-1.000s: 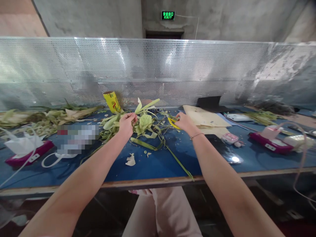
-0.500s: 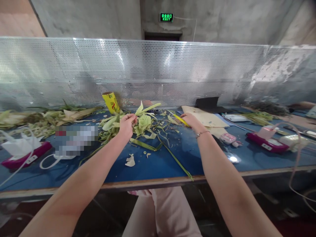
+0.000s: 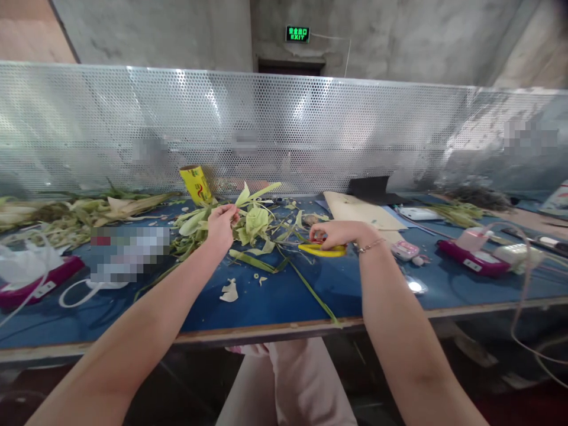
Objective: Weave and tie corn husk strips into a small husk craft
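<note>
Pale green leaf strips (image 3: 260, 192) sit ctr of tabletop (image 3: 284, 310), just above the loose leaf pile (image 3: 254, 225), pinched btwn thumb + fingers of L hand (image 3: 222, 225). L grip pressed together on the strips' near end; far ends fan out up & to the R. R hand (image 3: 335, 234) is R of the pile, wrist bent, fingers curled round a yellow tool (image 3: 323, 251); R grip closed on it, exact type n/a (mostly covered by hand), can't tell if it touches the tabletop. Bracelet (image 3: 371, 245) on R wrist.

Near side of pile: flat green piece (image 3: 255, 260), plus long thin stem (image 3: 315, 294) running diag. to the front edge. White scrap (image 3: 229, 291) lies L of stem, apart from it. Yellow cylinder (image 3: 196, 184) w/ printed label stands tilted behind pile, near perforated screen (image 3: 284, 124). Beige paper (image 3: 355, 208) lies behind R hand; pink case (image 3: 404, 249) to R of wrist, then magenta power strip (image 3: 473, 260) w/ plugs. Far L: bigger leaf heap (image 3: 95, 216), 2nd magenta strip (image 3: 47, 287) in front of it; pixelated item (image 3: 133, 254) btwn heap & L forearm, ID unclear.
</note>
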Demonstrator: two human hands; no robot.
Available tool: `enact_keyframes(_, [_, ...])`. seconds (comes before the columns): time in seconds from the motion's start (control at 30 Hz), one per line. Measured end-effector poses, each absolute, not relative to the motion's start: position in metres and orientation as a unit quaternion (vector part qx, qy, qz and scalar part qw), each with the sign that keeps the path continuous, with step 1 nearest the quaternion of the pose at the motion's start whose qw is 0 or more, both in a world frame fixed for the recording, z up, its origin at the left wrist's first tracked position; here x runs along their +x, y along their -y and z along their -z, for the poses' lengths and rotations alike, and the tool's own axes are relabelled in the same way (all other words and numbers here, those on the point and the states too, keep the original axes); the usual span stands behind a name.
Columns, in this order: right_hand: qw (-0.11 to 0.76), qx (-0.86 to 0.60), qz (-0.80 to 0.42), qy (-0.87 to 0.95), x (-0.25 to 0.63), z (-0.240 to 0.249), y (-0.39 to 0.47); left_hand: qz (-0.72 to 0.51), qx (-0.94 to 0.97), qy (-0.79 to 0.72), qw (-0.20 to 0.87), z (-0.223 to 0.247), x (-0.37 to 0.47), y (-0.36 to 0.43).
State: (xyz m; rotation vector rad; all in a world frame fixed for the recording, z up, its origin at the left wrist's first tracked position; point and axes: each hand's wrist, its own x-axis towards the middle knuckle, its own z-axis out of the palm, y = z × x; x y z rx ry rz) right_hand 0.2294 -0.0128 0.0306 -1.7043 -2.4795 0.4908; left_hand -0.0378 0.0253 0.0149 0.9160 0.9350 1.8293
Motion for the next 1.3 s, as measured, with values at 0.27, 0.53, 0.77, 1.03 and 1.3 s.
enact_keyframes(0.27, [0.16,-0.576,-0.126,0.792,0.225,-0.021,-0.006,-0.731,0.365,-0.38,0.434,-0.016,-0.036,-0.024])
enact_keyframes(0.53, [0.267,-0.371,0.051,0.888,0.177,0.007,-0.016,-0.724,0.369,-0.379,0.443,-0.015,-0.035,-0.022])
enact_keyframes(0.77, [0.173,-0.391,-0.013,0.904,0.18,0.014,-0.025,-0.722,0.369,-0.375,0.449,-0.013,-0.036,-0.024])
enact_keyframes(1.03, [0.38,-0.459,-0.134,0.792,0.187,-0.002,-0.017,-0.729,0.362,-0.371,0.447,-0.015,-0.033,-0.023])
enact_keyframes(1.3, [0.682,-0.229,-0.523,0.457,0.197,-0.028,-0.007,-0.699,0.395,-0.369,0.468,-0.016,-0.033,-0.02])
